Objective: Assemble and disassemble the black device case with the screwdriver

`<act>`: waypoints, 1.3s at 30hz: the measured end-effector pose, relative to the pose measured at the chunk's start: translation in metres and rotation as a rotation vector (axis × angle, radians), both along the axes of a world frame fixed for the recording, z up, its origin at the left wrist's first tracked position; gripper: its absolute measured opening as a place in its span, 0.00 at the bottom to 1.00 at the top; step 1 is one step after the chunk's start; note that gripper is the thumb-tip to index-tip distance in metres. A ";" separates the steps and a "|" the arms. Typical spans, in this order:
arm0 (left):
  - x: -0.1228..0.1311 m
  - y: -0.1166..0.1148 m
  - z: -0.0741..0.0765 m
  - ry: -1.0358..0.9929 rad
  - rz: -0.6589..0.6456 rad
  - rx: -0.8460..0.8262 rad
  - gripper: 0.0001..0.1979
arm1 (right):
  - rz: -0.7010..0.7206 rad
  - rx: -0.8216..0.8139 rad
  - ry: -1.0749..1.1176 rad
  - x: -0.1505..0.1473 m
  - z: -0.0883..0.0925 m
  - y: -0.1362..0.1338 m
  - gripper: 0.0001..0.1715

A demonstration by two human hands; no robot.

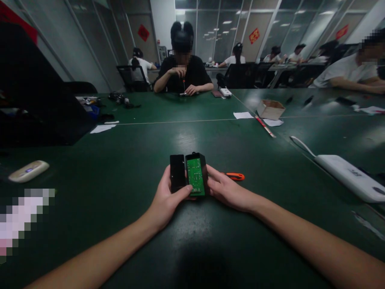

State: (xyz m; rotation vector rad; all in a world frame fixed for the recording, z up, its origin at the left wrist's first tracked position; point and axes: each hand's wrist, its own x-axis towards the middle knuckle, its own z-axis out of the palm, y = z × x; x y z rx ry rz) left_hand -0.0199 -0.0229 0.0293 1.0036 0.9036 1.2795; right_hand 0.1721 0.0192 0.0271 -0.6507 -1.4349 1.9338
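Above the green table, a black case [204, 168] with a green circuit board [196, 174] inside faces up. Beside its left edge is a flat black cover [177, 171]. My left hand [172, 192] is closed around the cover, its thumb resting on the lower left corner of the board. The fingers of my right hand [227, 188] press against the right side of the case. An orange and black tool handle [236, 176] lies just behind my right hand, partly hidden by it.
On the green table [135, 160] lie a white power strip [351, 176] at right, a white oval device [29, 171] at left, a small open box [270, 109] and papers farther back. A person [183, 72] works across the table. A dark object [33, 92] stands at far left.
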 end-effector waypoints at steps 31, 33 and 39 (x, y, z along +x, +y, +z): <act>-0.012 0.013 0.007 -0.272 -0.270 -0.171 0.12 | -0.246 -0.286 0.170 -0.007 0.007 0.002 0.17; -0.013 0.014 0.007 -0.270 -0.268 -0.173 0.12 | -0.229 -0.273 0.183 -0.007 0.007 0.001 0.17; -0.014 0.015 0.007 -0.245 -0.264 -0.172 0.13 | -0.214 -0.205 0.173 -0.007 0.005 -0.001 0.16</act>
